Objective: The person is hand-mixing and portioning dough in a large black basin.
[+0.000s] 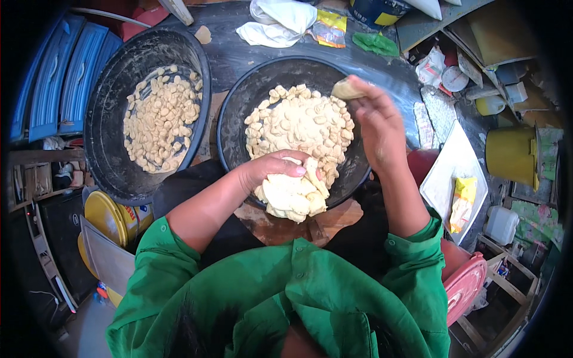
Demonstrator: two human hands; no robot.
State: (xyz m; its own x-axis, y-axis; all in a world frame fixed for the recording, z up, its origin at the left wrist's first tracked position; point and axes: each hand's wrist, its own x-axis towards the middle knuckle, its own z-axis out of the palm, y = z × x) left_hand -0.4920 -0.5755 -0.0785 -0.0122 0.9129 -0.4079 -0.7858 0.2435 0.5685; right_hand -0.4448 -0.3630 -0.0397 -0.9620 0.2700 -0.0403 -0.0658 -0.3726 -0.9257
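My left hand (274, 170) is closed around a large pale lump of dough (292, 197) at the near rim of a round black basin (239, 83). Inside that basin lies a heap of small floury dough pieces (304, 125). My right hand (379, 122) is raised over the basin's right rim, slightly blurred. Between its thumb and fingers it grips a smaller beige piece of dough (346, 89). Part of the lump is hidden under my left fingers.
A second black basin (101, 137) with more dough pieces stands to the left, near blue plastic panels (83, 71). White bags (277, 24) and a yellow packet (329, 28) lie at the back. On the right are a white tray (439, 185) and a yellow bucket (510, 155).
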